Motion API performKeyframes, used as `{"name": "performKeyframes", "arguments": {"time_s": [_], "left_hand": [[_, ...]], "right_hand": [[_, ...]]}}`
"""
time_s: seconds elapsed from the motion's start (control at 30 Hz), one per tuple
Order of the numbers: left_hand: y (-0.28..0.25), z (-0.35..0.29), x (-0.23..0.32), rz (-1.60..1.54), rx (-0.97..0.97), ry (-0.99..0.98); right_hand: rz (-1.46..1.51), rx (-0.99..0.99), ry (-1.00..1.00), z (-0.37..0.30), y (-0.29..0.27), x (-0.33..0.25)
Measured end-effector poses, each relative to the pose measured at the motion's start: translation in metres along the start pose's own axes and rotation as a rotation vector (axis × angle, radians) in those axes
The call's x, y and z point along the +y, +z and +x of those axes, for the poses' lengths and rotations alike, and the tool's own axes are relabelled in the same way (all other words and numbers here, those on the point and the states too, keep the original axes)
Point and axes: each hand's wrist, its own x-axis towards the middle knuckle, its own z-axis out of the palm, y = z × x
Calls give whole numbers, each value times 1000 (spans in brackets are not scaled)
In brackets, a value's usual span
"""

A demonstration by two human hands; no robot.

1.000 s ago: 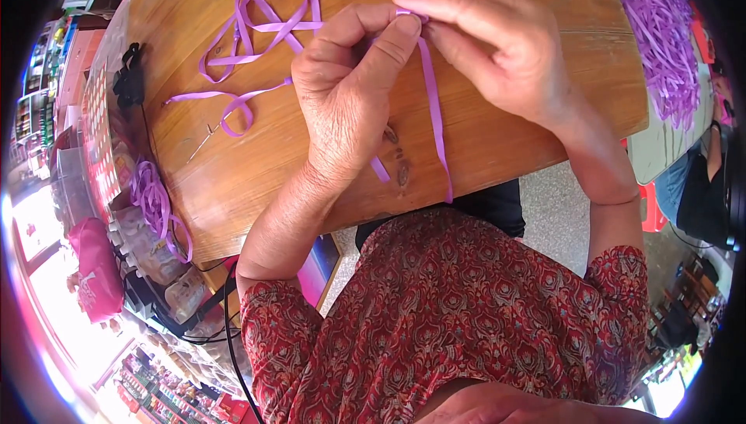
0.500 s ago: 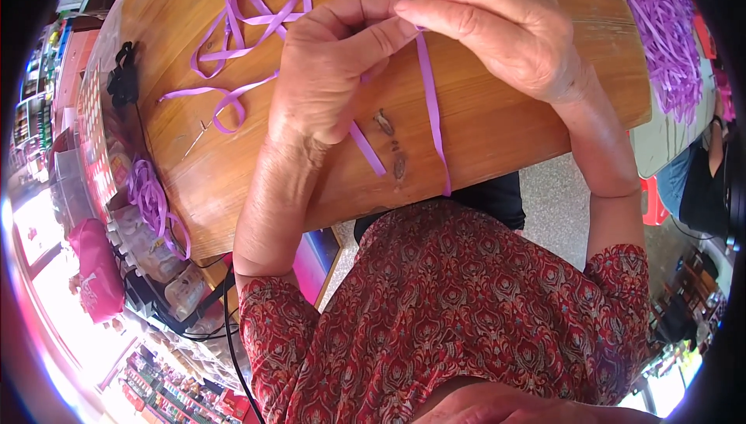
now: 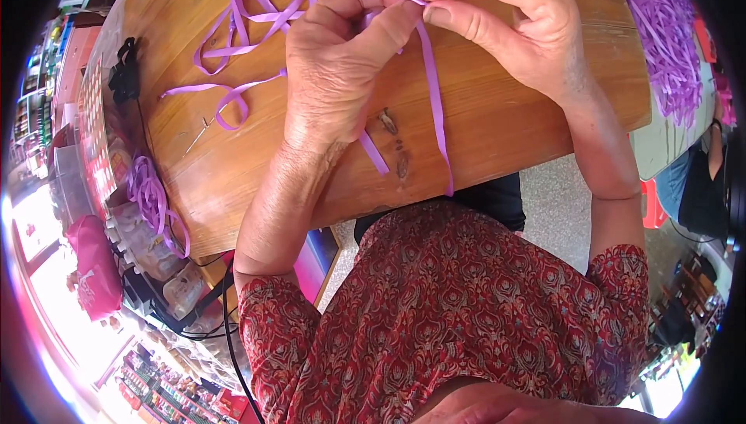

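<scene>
A narrow purple ribbon [image 3: 434, 97] runs from the far side of the table through my fingers and down to its near edge. My left hand [image 3: 342, 55] pinches a short stretch of it between thumb and forefinger, where a small loop shows over the thumb tip. Close against that spot, my right hand [image 3: 517, 31] grips the ribbon between thumb and forefinger, its other fingers curled. Another ribbon end [image 3: 374, 152] pokes out below my left hand. Looped ribbon [image 3: 268, 16] lies beyond it, and a curled ribbon piece [image 3: 231, 109] rests to its left.
A thin metal tool [image 3: 198, 135] lies on the wooden table [image 3: 497, 140]. A purple ribbon bundle [image 3: 151, 195] hangs at the left edge, near a black cord bundle [image 3: 124, 70] and a pink pouch [image 3: 95, 268]. A big heap of purple strips [image 3: 660, 35] fills the far right.
My right hand's thumb and forefinger have spread wider and turned, showing the thumbnail. My left hand has shifted slightly right. A small ribbon loop now shows between the fingertips.
</scene>
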Motion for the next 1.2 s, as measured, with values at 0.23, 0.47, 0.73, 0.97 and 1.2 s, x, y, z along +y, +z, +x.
{"name": "performKeyframes", "arguments": {"time_s": [0.23,0.47,0.73,0.97,1.2], "left_hand": [[0,-3,-5,-19,-29,51],[-1,-1,-8,-338,-205,29],[-2,2,-9,-377,-264,19],[-3,2,-9,-407,-206,-6],[5,-2,-4,-233,-133,20]], "right_hand": [[574,66,56,0,9,16],[752,-79,786,-3,0,2],[777,-41,725,-4,0,-1],[6,45,58,0,-5,-14],[263,391,-991,23,19,43]]}}
